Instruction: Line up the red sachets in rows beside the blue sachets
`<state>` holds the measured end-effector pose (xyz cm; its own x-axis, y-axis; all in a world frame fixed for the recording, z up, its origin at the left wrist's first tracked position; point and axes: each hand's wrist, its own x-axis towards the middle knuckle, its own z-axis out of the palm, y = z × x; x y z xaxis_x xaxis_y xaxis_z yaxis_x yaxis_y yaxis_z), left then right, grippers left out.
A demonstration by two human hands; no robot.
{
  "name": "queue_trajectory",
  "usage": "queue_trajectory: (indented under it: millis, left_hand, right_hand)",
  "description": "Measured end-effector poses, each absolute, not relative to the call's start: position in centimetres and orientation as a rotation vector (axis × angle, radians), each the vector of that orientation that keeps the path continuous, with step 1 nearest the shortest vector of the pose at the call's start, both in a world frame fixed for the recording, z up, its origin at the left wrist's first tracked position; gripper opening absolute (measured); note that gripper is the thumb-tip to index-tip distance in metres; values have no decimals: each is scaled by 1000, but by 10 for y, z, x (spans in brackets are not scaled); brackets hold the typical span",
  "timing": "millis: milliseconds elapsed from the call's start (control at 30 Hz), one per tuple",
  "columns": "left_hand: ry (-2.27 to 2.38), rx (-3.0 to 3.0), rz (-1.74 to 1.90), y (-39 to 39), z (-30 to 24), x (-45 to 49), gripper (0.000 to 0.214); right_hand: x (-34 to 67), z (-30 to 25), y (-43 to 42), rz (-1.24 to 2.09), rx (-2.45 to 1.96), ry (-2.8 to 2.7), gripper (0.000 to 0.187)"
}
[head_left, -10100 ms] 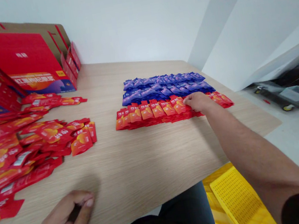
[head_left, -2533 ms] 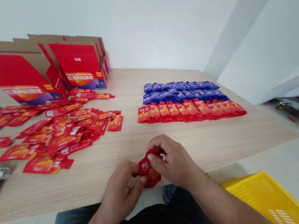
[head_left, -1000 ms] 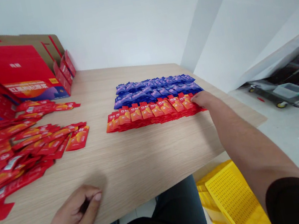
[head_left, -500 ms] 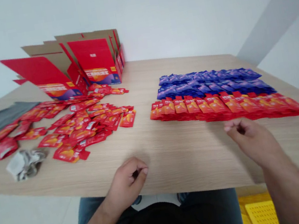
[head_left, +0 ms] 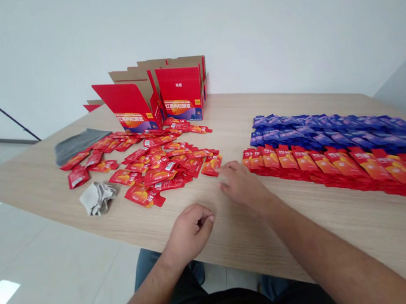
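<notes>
one red packet point(head_left: 212, 165) lies flat on the table point(head_left: 234, 243) at the right end of a loose pile of red packets point(head_left: 159, 167); its long axis slants away from the person and a little to the right, the lettered end pointing toward the wall point(head_left: 284, 29); its left side runs close against the pile; the right hand point(head_left: 242, 182) is at its near right edge, thumb and fingers parted, and whether a fingertip touches it i cannot tell; the left hand point(head_left: 192, 230) rests nearer the table's edge, fingers curled in and thumb laid against them, the inside of the palm hidden; the packets in the pile overlap too much to count; to the right are two rows of blue packets point(head_left: 301, 135) and, in front, one row of red packets point(head_left: 321, 163), cut off at the right; two cloths lie left of the pile, one gray cloth point(head_left: 79, 144) flat, one crumpled cloth point(head_left: 96, 200); behind stand two cartons point(head_left: 180, 93) with lettered fronts, hiding others i cannot count
</notes>
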<state>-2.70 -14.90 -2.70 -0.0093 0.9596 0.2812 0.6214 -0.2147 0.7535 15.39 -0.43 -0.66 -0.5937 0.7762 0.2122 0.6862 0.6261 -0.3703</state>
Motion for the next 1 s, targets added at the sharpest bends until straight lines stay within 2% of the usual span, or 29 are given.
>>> queue_trajectory:
  millis: [200, 333, 567, 700, 733, 900, 1000]
  left_hand:
    - [1604, 1903, 1096, -152, -31, -26, 12]
    - [1610, 1887, 1072, -152, -30, -27, 11]
    - [1628, 1896, 1014, -151, -26, -27, 15]
    - [1608, 1913, 1000, -149, -26, -29, 19]
    - [1607, 1918, 997, -148, -26, -29, 20]
    - [1638, 1941, 947, -146, -25, -30, 25]
    - [1663, 1961, 927, -145, -23, -30, 28]
  right_hand:
    - [98, -8, 25, 207, -1460, -2656, 51]
    - [106, -12, 18, 167, -1440, -2693, 46]
    - [170, -3, -30, 220, -1241, -2781, 24]
    - [214, -17, -63, 343, -1247, -2595, 5]
    - [224, -24, -68, 372, -1256, -2487, 13]
    - [261, -49, -79, 491, -1407, -2031, 73]
    - [271, -45, -78, 657, -1606, -1856, 84]
